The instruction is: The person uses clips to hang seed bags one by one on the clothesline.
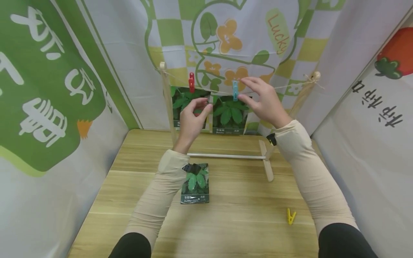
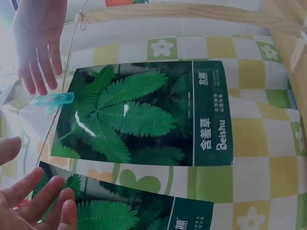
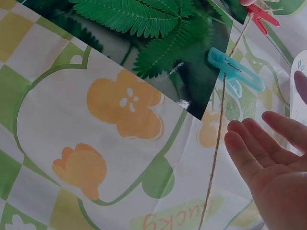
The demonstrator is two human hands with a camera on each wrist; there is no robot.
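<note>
Left hand [image 1: 191,121] and right hand [image 1: 266,104] are relaxed, empty; 2 packets [image 1: 229,116] hang pegged; 1 unhung packet [image 1: 195,184] and 1 yellow clip [image 1: 290,217] seem left.

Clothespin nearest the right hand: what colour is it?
That clothespin is light blue, showing best in the right wrist view.

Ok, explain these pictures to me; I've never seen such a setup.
There's no machine; a person works bare-handed. The wide picture comes from a head-worn camera, the others from the left and right wrists. On the table lie a leafy packet and a yellow clip. On a wooden stand, a string carries two similar packets, a red clip and a blue clip. The left hand is near one packet, the right hand beside the blue clip; neither seems to grip anything.
</note>
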